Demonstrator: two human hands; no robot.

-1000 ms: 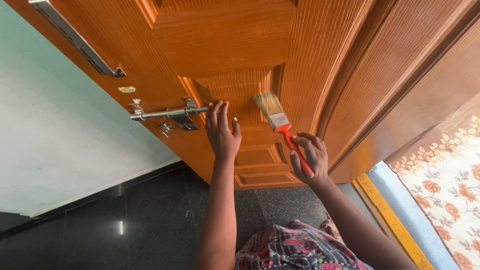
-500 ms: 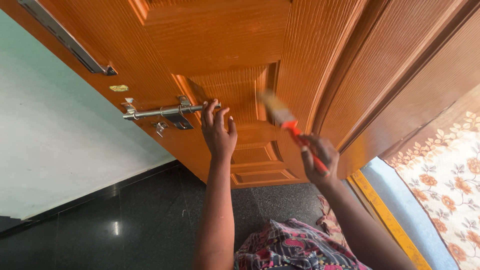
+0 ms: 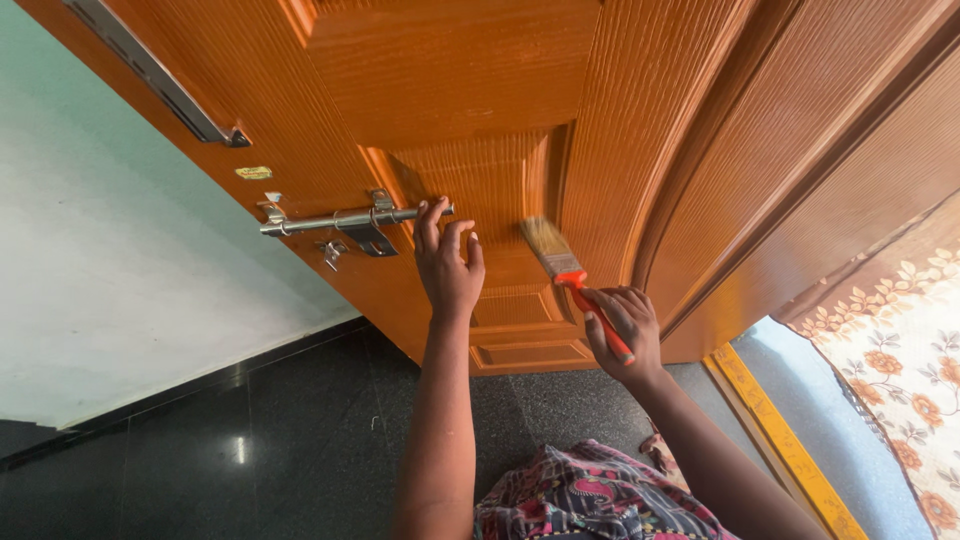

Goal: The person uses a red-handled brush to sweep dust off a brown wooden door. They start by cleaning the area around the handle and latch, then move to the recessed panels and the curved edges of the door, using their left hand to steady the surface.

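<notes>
Brush: a flat paintbrush with pale tan bristles, a metal band below them and an orange-red handle. It slants up to the left, and the bristles are blurred against the door.
Brush place: its tip lies on the recessed middle panel of the door, just right of the left hand and above the right hand.
Right hand: closed round the brush handle, fingers curled over it, the handle's end poking out below the palm.
Left hand: flat against the door, fingers spread only a little and pointing up, holding nothing. The fingertips reach the right end of the bolt.
Door: glossy orange-brown wood with a ribbed grain, raised and sunken panels and a curved moulding on the right.
Bolt: a long silver sliding latch fixed across the door, left of the left hand.
Handle: a grey metal bar at the door's upper left.
Floor: dark polished stone with a small glint of light.
Wall: pale, at the left.
Curtain: cream cloth with orange flowers, far right.
Clothing: patterned fabric at the bottom edge.
</notes>
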